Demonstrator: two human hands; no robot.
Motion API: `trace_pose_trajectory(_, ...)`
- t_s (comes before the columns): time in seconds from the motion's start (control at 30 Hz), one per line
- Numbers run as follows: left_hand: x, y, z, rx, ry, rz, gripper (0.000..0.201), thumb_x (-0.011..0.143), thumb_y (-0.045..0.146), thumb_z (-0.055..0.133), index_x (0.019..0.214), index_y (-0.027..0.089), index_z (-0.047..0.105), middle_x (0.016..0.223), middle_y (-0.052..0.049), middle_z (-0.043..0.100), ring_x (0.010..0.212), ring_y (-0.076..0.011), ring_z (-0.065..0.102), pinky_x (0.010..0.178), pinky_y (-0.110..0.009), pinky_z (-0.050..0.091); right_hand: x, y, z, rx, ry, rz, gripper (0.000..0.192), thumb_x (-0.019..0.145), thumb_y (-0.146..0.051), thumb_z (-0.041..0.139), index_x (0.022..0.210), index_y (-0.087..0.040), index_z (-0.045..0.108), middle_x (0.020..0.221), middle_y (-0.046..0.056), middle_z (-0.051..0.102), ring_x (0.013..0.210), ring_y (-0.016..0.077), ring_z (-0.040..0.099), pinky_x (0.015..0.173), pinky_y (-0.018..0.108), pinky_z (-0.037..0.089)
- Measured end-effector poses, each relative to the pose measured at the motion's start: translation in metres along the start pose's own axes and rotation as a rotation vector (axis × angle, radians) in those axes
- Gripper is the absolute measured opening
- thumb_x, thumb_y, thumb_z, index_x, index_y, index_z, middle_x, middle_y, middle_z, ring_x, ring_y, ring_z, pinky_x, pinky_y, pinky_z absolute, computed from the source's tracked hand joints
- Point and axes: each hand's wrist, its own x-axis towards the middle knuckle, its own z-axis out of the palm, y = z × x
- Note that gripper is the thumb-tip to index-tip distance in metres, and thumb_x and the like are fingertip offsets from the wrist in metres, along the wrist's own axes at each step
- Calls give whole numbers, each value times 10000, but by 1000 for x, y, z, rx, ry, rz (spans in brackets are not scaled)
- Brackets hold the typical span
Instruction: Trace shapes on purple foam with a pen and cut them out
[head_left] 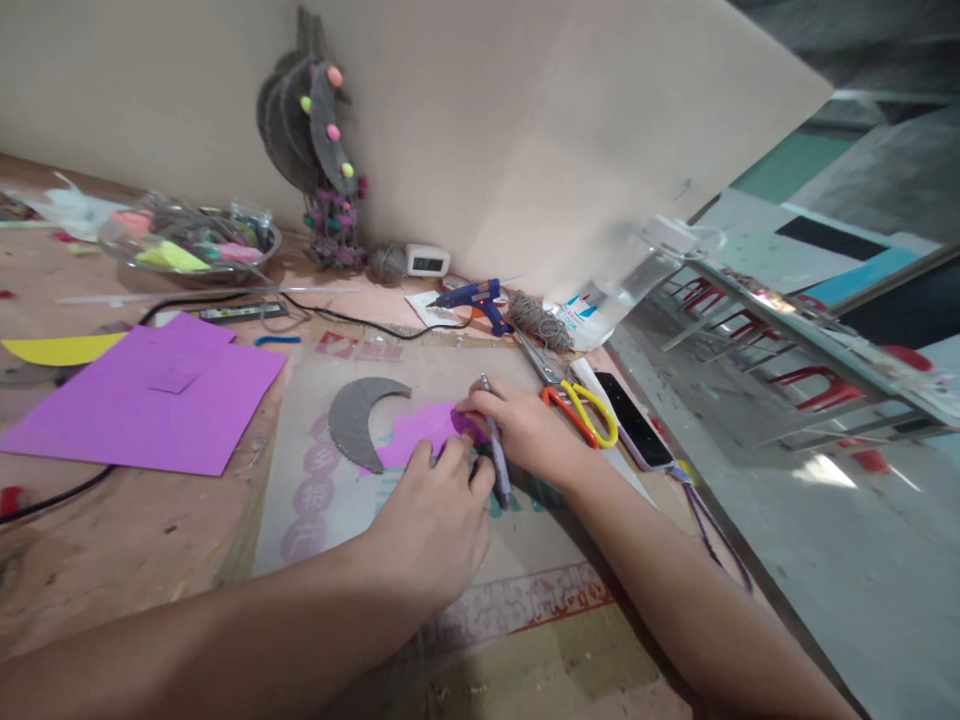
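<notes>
A marker-like silver-grey pen (496, 455) is gripped in my right hand (529, 425), whose fingertips also meet the edge of a small purple sheet piece (420, 425). Curled over the near side of that piece, my left hand (439, 515) presses and holds it with closed fingers; the thumb is partly hidden. A grey crescent (352, 420) lies to the left, overlapping the purple piece. Both rest on a printed translucent sheet (300, 500). Scissors (577, 405) with orange and yellow handles lie just beyond my right wrist.
Larger purple sheets (165, 410) and a yellow piece (64, 350) lie left. Behind are a blue glue gun (472, 297) with a black cord, grey yarn (540, 320) and a metal bowl (262, 250) of scraps. A phone (634, 420) lies near the table's right edge. Grey crescents with pompoms (304, 125) hang on the wall.
</notes>
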Motion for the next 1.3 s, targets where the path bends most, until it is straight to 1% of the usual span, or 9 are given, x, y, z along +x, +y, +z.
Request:
trace_pose_trajectory(0.2,-1,-1,0,6,30,20,350,884,246,466,1135,94,657,1228,-202,645,1099,-331,554,797,-461,449,2,3,-5,177,-34,52,155,921,-157,526,965,-205,666,928,46,636,851,184,621,768,303,491)
trace_pose_trajectory(0.37,-1,-2,1,18,14,6,387,902,265,454,1197,90,632,1322,-233,596,1116,-326,569,850,-472,445,2,24,4,231,205,207,143,887,-200,575,1001,-189,661,880,41,678,799,182,630,762,319,492)
trace_pose_trajectory(0.53,-2,-1,2,34,-1,10,404,907,265,447,1229,88,616,1372,-253,560,1121,-325,579,854,-466,449,3,37,7,141,344,345,249,880,-329,614,1089,-196,644,911,68,655,816,222,612,775,375,482)
trace_pose_trajectory(0.67,-2,-2,3,30,2,15,405,894,261,458,1224,91,620,1378,-255,555,1112,-329,585,845,-471,459,3,16,-2,514,366,376,422,1009,-445,290,1100,-205,625,664,13,573,593,176,538,574,307,432)
trace_pose_trajectory(0.8,0,-2,5,38,15,13,401,881,271,479,1208,92,626,1338,-253,585,1119,-334,579,842,-477,466,7,-7,4,817,247,525,137,893,-360,520,874,-227,542,544,-63,455,465,123,417,462,249,328)
trace_pose_trajectory(0.87,0,-2,7,41,26,12,398,876,275,486,1197,90,630,1311,-253,603,1099,-332,586,835,-480,469,10,-10,12,873,256,571,193,815,-339,609,781,-235,450,539,-83,450,446,101,374,448,231,288)
trace_pose_trajectory(0.97,0,-2,10,42,60,19,385,872,269,483,1172,87,642,1275,-254,625,1074,-326,595,826,-486,475,14,-8,22,785,301,552,307,792,-371,622,664,-229,381,534,-84,393,475,93,334,470,229,263)
trace_pose_trajectory(1.1,-1,-2,13,30,97,22,380,859,245,479,1153,80,654,1208,-237,663,1075,-324,592,821,-492,484,15,-5,25,605,306,514,291,791,-332,580,614,-225,375,558,-68,382,526,107,353,516,243,293)
trace_pose_trajectory(1.3,-1,-3,14,15,129,35,400,836,225,483,1154,52,652,1194,-250,666,1065,-334,596,803,-496,494,16,-7,25,614,298,531,271,788,-313,574,622,-228,378,546,-76,389,510,103,358,504,240,293)
